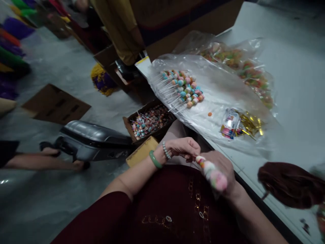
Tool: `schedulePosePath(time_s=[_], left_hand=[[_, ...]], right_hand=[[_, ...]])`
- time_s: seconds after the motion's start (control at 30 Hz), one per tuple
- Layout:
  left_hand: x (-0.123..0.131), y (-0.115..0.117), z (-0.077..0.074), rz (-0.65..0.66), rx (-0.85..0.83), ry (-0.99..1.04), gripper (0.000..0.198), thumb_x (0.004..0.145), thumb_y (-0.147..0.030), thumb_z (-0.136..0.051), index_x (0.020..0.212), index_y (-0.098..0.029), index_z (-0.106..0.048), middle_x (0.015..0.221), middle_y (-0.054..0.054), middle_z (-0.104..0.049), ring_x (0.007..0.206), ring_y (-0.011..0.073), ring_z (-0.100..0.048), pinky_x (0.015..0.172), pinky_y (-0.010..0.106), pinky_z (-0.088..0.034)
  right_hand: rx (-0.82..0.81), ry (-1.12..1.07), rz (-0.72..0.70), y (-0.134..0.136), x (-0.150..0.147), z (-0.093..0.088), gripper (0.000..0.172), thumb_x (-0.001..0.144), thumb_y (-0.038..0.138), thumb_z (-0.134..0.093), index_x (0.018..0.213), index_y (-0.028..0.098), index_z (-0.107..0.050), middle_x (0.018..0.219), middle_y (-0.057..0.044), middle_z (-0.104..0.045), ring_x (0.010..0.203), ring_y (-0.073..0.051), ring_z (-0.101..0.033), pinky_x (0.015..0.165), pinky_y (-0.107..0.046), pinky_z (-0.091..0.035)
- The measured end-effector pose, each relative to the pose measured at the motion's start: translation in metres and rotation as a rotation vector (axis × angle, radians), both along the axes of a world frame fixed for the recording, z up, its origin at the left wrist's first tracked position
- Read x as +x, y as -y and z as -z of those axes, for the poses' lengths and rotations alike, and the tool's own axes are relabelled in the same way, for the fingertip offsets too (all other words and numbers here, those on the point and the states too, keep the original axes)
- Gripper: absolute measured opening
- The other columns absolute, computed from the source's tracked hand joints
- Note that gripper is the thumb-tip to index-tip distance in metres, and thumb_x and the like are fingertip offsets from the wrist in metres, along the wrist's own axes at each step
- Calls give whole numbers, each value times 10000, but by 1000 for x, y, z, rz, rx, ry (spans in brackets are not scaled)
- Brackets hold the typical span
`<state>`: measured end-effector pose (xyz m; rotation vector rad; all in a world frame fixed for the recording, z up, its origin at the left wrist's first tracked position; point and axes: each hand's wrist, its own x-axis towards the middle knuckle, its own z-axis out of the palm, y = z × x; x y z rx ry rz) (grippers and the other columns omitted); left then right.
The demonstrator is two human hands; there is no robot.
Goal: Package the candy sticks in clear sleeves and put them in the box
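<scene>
My left hand (pixel 184 148), with a green bangle and a bead bracelet at the wrist, pinches at the lower end of a bunch of pastel candy balls (pixel 212 173) over my lap. My right hand (pixel 223 169) is wrapped around that bunch and holds it upright; its fingers are mostly hidden behind the candies. On the table just beyond lies a pile of pastel candy sticks (pixel 184 88) on a clear plastic sheet (pixel 215 101).
A small packet with gold twist ties (pixel 238 125) lies on the sheet, a bag of candies (pixel 243 71) behind it. A cardboard box of wrapped candies (pixel 149 121) stands on the floor beside a grey case (pixel 93 139). Another person's legs (pixel 43 161) are at left, dark hair (pixel 291 184) at right.
</scene>
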<state>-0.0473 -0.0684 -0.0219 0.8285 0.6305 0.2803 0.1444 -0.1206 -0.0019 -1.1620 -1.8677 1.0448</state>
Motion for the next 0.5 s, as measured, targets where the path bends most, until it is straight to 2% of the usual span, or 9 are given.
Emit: schedulePosePath(time_s=[0.07, 0.13, 0.17, 0.23, 0.3, 0.33, 0.37, 0.43, 0.5], left_hand=[[-10, -12, -22, 250, 242, -137, 234, 671, -365, -758, 608, -161, -663, 460, -2, -523, 378, 73, -341, 381, 229, -223], [-12, -14, -46, 388, 603, -316, 96, 743, -226, -689, 677, -156, -681, 499, -13, -530, 431, 90, -409, 431, 234, -305], [-9, -10, -57, 337, 837, -443, 91, 766, -150, -640, 681, -149, -671, 539, 0, -554, 492, 106, -470, 492, 243, -372], [5, 3, -71, -6, 1244, -749, 180, 834, -79, -510, 739, -128, -655, 704, 58, -632, 666, 150, -576, 654, 287, -464], [22, 18, -71, -353, 1379, -959, 284, 920, -105, -366, 872, -127, -644, 844, 102, -657, 818, 194, -615, 785, 354, -489], [28, 22, -66, -482, 1371, -923, 300, 952, -157, -337, 916, -139, -634, 872, 102, -656, 867, 202, -621, 832, 369, -489], [32, 24, -59, -624, 1258, -829, 285, 965, -208, -343, 975, -149, -621, 908, 99, -656, 908, 198, -624, 865, 366, -489], [29, 20, -41, -835, 838, -606, 314, 988, -339, -333, 1064, -167, -585, 939, 85, -653, 873, 173, -634, 824, 339, -511], [16, 13, -21, -723, 351, -308, 450, 972, -517, -311, 1067, -160, -567, 894, 82, -652, 759, 172, -645, 715, 342, -529]], right_hand=[[294, 189, -243, -1, -2, -8, 172, 892, 262, -567, 756, 223, -665, 605, -33, -557, 580, -171, -467, 595, -326, -395], [547, 389, -392, -11, -3, -15, 229, 914, 155, -487, 758, 186, -652, 597, -40, -543, 556, -163, -426, 565, -317, -356], [597, 433, -384, -20, -4, -18, 247, 909, 125, -473, 737, 174, -642, 584, -36, -531, 540, -155, -408, 545, -308, -343], [439, 275, -220, -41, -8, -23, 243, 878, 149, -525, 658, 172, -626, 538, -4, -495, 504, -129, -368, 491, -275, -320], [190, 11, -76, -61, -16, -27, 271, 865, 253, -554, 610, 187, -615, 499, 31, -461, 468, -108, -339, 424, -247, -298], [89, -101, -51, -69, -21, -27, 289, 866, 301, -550, 603, 197, -609, 489, 42, -448, 448, -101, -327, 399, -240, -289], [5, -198, -43, -73, -26, -26, 298, 868, 330, -544, 602, 206, -596, 483, 50, -434, 428, -97, -317, 386, -237, -285], [-77, -326, 4, -74, -34, -17, 300, 874, 352, -536, 605, 221, -562, 484, 55, -415, 406, -99, -315, 397, -239, -314], [-65, -363, 120, -67, -37, -1, 285, 872, 377, -543, 638, 220, -579, 525, 38, -471, 446, -112, -388, 454, -251, -380]])
